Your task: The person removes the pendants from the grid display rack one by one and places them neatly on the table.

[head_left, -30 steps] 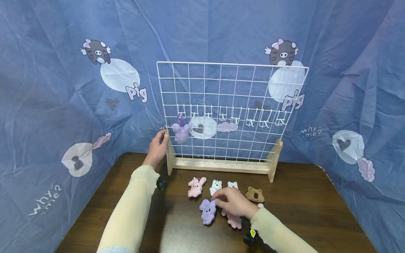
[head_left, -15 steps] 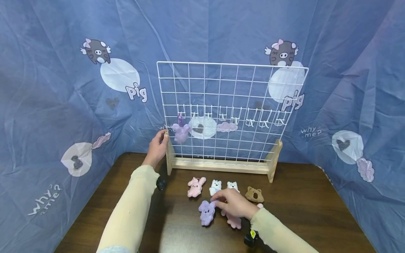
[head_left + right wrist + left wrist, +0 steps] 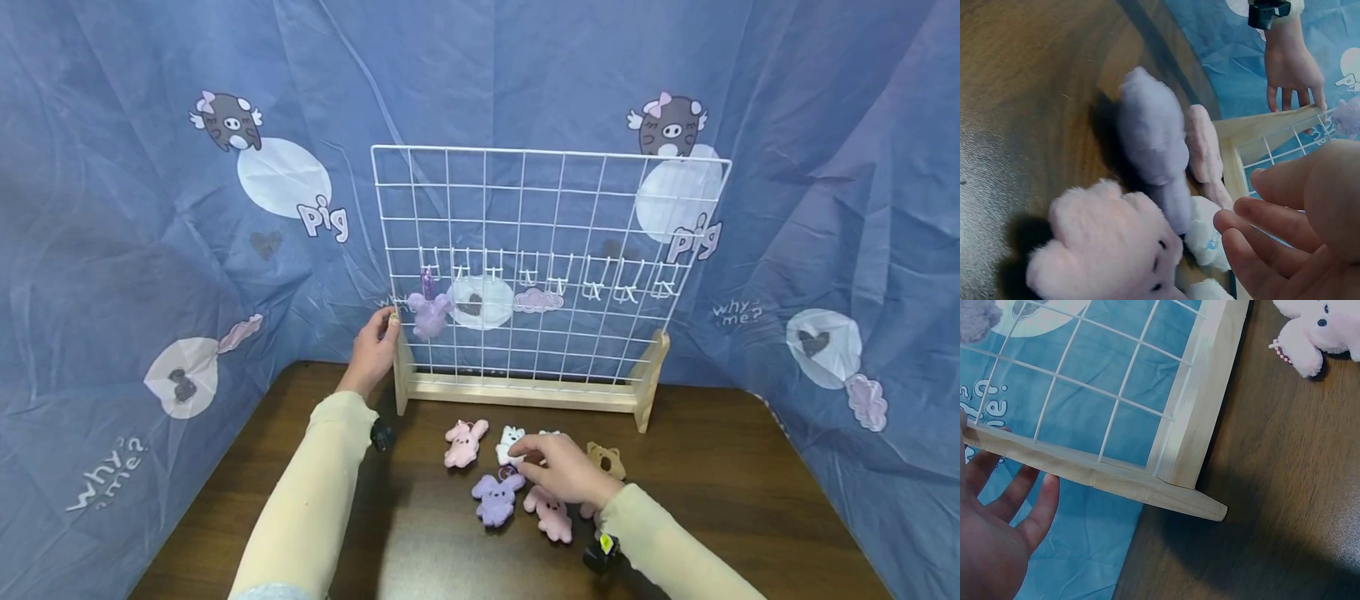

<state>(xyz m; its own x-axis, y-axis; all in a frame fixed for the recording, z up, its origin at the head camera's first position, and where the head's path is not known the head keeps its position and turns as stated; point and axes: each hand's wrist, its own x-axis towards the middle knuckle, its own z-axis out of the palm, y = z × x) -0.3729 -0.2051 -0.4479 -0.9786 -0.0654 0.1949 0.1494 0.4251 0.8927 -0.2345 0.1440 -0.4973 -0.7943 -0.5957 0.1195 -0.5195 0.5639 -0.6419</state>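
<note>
My left hand (image 3: 372,352) grips the left upright of a white wire grid rack (image 3: 525,393) with a wooden base; in the left wrist view its fingers reach behind the wooden side piece (image 3: 1091,478). A purple plush keychain (image 3: 431,315) hangs from the rack's leftmost hook. My right hand (image 3: 564,468) hovers over the plush toys, fingers loosely bent, nothing between them. Just left of it, a purple rabbit plush keychain (image 3: 497,502) lies on the table, its ring showing. The right fingertips are closest to a white plush (image 3: 507,444); a second white one is mostly hidden.
Pink plushes lie at the left (image 3: 463,446) and below my right hand (image 3: 552,517); another is partly hidden by the wrist. A brown plush (image 3: 606,458) sits to the right. Several bare hooks (image 3: 592,290) line the grid. A blue printed cloth (image 3: 480,75) hangs behind.
My right hand has let go of the purple rabbit plush and shifted slightly up and away. That plush now lies with its ring uncovered. My left hand has stayed on the rack.
</note>
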